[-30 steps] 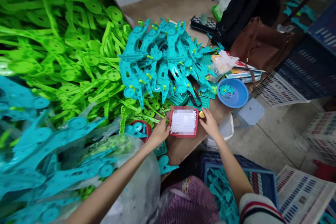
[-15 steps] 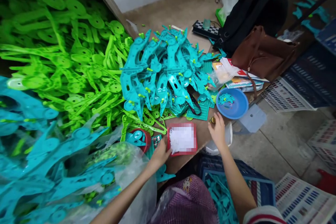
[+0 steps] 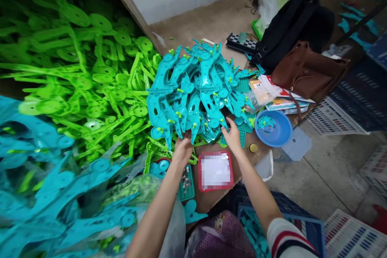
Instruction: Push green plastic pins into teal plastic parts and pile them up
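Observation:
My left hand (image 3: 182, 151) reaches the front edge of a pile of turquoise plastic parts (image 3: 208, 72) with small green pegs; its fingertips are hidden among the parts' pointed ends. At the pile's front right, my right hand (image 3: 232, 135) has thumb and forefinger apart, close to the pointed tips; contact is unclear. Between my forearms sits a red tray (image 3: 230, 181), its contents blurred out. A green tray (image 3: 188, 189) of small metal pieces lies beside my left forearm. Right of my right wrist is a small round gold-coloured piece (image 3: 253, 148).
Lime-green plastic parts (image 3: 99, 76) heap up at left, with bagged turquoise parts (image 3: 60, 197) nearer me. A blue bowl (image 3: 279, 139) with small turquoise pieces stands at right. Behind it are papers, a brown bag (image 3: 302, 68) and a black bag (image 3: 293, 28). Crates (image 3: 356, 234) stand on the floor.
Both hands have moved forward to the turquoise pile. My left hand has left the red tray's side; my right hand has left the round gold-coloured piece. The view has shifted slightly.

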`<control>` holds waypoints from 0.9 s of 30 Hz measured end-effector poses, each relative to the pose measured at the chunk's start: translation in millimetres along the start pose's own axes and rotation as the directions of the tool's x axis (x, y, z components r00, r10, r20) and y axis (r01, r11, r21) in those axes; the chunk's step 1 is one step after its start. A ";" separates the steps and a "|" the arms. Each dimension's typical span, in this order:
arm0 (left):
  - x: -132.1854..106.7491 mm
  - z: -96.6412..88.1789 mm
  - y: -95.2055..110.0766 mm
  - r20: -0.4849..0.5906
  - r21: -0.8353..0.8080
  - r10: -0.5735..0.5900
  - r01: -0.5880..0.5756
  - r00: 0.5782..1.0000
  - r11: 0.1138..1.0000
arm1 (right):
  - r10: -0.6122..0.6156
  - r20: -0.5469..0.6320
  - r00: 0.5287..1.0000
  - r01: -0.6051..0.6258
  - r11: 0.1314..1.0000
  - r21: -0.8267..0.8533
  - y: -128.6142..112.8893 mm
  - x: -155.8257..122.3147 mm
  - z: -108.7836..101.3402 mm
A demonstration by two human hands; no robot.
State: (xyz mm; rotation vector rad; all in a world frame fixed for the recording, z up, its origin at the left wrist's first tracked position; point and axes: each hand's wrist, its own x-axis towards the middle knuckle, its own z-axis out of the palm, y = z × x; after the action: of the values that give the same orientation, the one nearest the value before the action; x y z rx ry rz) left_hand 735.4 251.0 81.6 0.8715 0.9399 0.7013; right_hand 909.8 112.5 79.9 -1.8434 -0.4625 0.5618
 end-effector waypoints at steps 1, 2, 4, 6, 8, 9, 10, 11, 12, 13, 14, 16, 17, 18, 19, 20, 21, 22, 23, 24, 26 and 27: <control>-3.3 -7.6 5.5 0.006 -0.098 -0.029 0.029 1.000 0.995 | 0.082 0.038 0.996 -0.085 0.993 0.082 -1.5 5.3 0.6; -7.0 -15.5 11.5 0.006 -0.205 -0.063 0.063 0.998 0.977 | 0.159 0.090 0.983 -0.171 0.973 0.154 -4.4 11.0 1.3; -11.5 -27.6 24.4 -0.013 -0.373 -0.122 0.108 0.992 0.922 | 0.249 0.181 0.951 -0.288 0.929 0.231 -13.5 23.2 3.2; -8.5 -29.6 37.2 -0.048 -0.440 -0.128 0.094 0.991 0.893 | 0.253 0.213 0.944 -0.301 0.924 0.235 -24.9 35.2 5.8; 1.3 -21.2 47.6 -0.050 -0.463 -0.086 0.053 0.995 0.885 | 0.234 0.222 0.946 -0.282 0.935 0.216 -35.7 45.5 8.6; 7.5 -14.6 51.2 -0.037 -0.464 -0.064 0.039 0.997 0.885 | 0.232 0.229 0.945 -0.280 0.938 0.204 -39.9 49.9 9.8; 13.8 -7.2 53.4 -0.019 -0.459 -0.049 0.034 0.999 0.888 | 0.236 0.236 0.943 -0.282 0.941 0.188 -43.0 54.2 10.5; 19.9 0.3 54.3 -0.002 -0.447 -0.046 0.040 0.999 0.893 | 0.245 0.239 0.939 -0.289 0.943 0.168 -45.1 58.5 10.7; 25.4 7.6 54.0 0.008 -0.431 -0.055 0.053 0.998 0.901 | 0.259 0.241 0.935 -0.299 0.943 0.147 -46.3 63.2 10.2; 30.4 14.5 52.7 0.011 -0.414 -0.072 0.070 0.997 0.908 | 0.273 0.242 0.931 -0.310 0.942 0.131 -46.7 68.7 9.0; 35.0 21.1 50.9 0.010 -0.397 -0.088 0.085 0.996 0.914 | 0.285 0.239 0.928 -0.320 0.940 0.120 -46.7 75.2 7.1; 43.3 33.7 47.1 0.012 -0.363 -0.115 0.112 0.993 0.925 | 0.297 0.226 0.928 -0.327 0.939 0.109 -46.8 91.2 2.1; 47.6 40.0 45.8 0.019 -0.345 -0.123 0.121 0.992 0.931 | 0.296 0.214 0.931 -0.323 0.941 0.102 -47.3 100.6 -0.7; 52.2 46.4 45.0 0.025 -0.326 -0.127 0.128 0.992 0.937 | 0.291 0.200 0.935 -0.314 0.945 0.090 -48.4 110.6 -3.4; 57.4 52.8 44.8 0.025 -0.306 -0.135 0.136 0.991 0.942 | 0.287 0.184 0.940 -0.303 0.950 0.071 -50.0 120.9 -6.0; 63.1 59.1 45.1 0.018 -0.288 -0.150 0.149 0.989 0.946 | 0.280 0.172 0.944 -0.292 0.955 0.049 -52.1 131.1 -8.2; 69.2 64.9 45.8 0.003 -0.272 -0.169 0.163 0.986 0.948 | 0.271 0.166 0.948 -0.279 0.960 0.028 -54.4 140.8 -10.2; 75.5 70.0 46.6 -0.018 -0.258 -0.187 0.176 0.982 0.950 | 0.262 0.170 0.950 -0.268 0.963 0.011 -56.8 149.8 -12.0; 81.7 74.0 47.3 -0.037 -0.243 -0.201 0.187 0.979 0.952 | 0.255 0.178 0.950 -0.259 0.966 -0.002 -59.1 157.6 -13.6; 87.2 76.6 47.6 -0.048 -0.226 -0.208 0.193 0.977 0.955 | 0.249 0.192 0.949 -0.251 0.968 -0.014 -61.0 164.0 -15.3; 93.6 77.2 45.8 -0.059 -0.178 -0.195 0.181 0.979 0.967 | 0.221 0.211 0.952 -0.217 0.975 -0.043 -63.1 170.7 -19.3; 93.3 75.0 43.2 -0.075 -0.146 -0.184 0.171 0.980 0.974 | 0.173 0.200 0.964 -0.164 0.985 -0.062 -63.1 170.2 -21.8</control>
State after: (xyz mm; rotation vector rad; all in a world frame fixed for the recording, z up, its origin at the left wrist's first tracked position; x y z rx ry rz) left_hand 836.4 324.2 106.8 0.6291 1.0212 0.6461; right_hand 1057.8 212.2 119.4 -1.8879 -0.4604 0.8696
